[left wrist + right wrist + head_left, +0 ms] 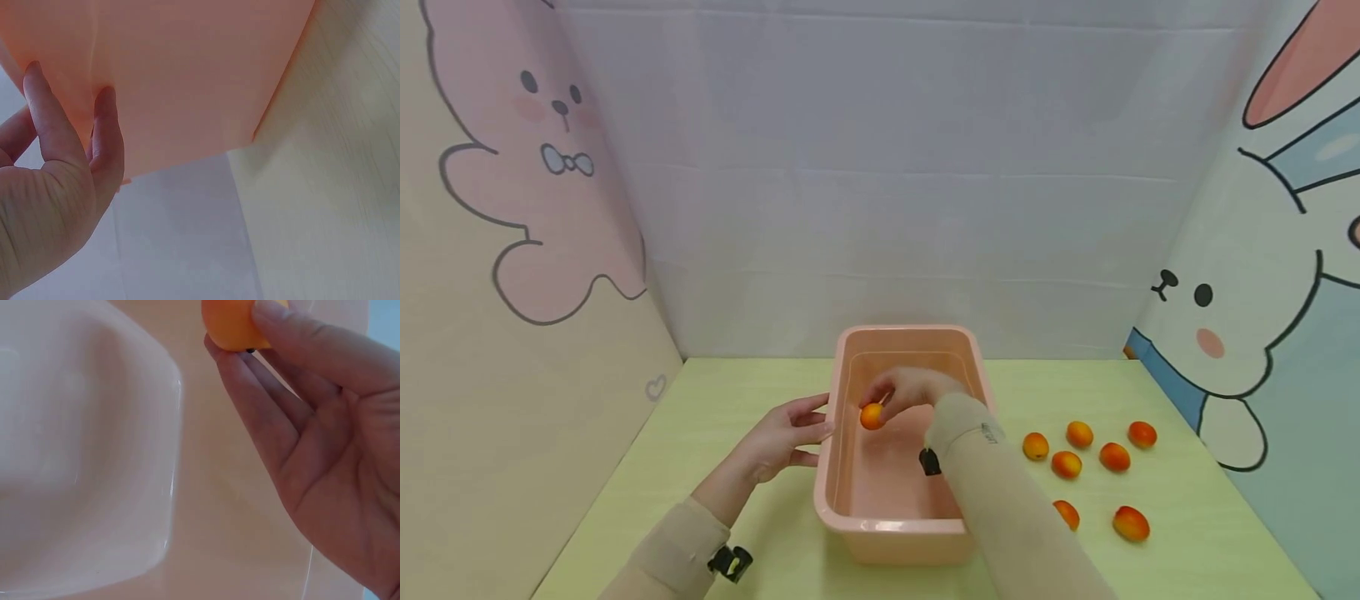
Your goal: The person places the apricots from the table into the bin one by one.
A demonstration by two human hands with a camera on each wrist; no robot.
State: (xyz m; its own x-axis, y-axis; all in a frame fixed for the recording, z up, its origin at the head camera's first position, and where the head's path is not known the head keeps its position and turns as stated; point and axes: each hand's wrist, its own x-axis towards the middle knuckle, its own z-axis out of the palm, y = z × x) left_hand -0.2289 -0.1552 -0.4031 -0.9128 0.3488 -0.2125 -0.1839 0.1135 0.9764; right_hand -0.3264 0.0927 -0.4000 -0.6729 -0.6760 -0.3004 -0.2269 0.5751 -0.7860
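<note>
A pink plastic bin (pixel 895 526) stands on the table in front of me. Inside its opening, my right hand (pixel 913 390) pinches a small yellow-orange fruit (pixel 872 417) between thumb and fingers, above the bin's floor. The right wrist view shows this round fruit (pixel 234 325) at the fingertips, with a dark spot on its underside. At the bin's left side, my left hand (pixel 782 437) has its spread fingers against the outer wall near the rim. In the left wrist view, fingertips (pixel 107 100) rest along that pink wall (pixel 187 81).
Several red and orange oval fruits (pixel 1067 465) lie loose on the pale table (pixel 760 542) right of the bin; my right sleeve partly covers one. A plain cloth wall (pixel 910 183) rises behind, with cartoon-printed panels (pixel 1262 333) at both sides.
</note>
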